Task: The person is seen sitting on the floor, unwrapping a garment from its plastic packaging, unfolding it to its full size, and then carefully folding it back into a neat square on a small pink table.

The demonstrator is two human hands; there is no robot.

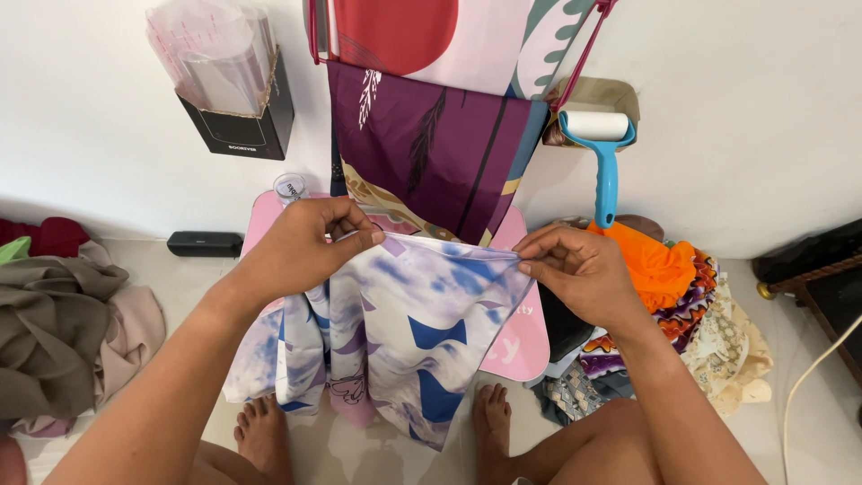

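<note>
Now both hands pinch a white, purple and blue printed cloth point(404, 332).
Left hand point(301, 247) and right hand point(575, 269) fingers close on its top edge; fabric hangs below the fingertips, over a pink board point(521, 346).

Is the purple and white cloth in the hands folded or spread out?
Spread out: the left hand and right hand pinch the top edge of the cloth apart, and it hangs open below.
</note>
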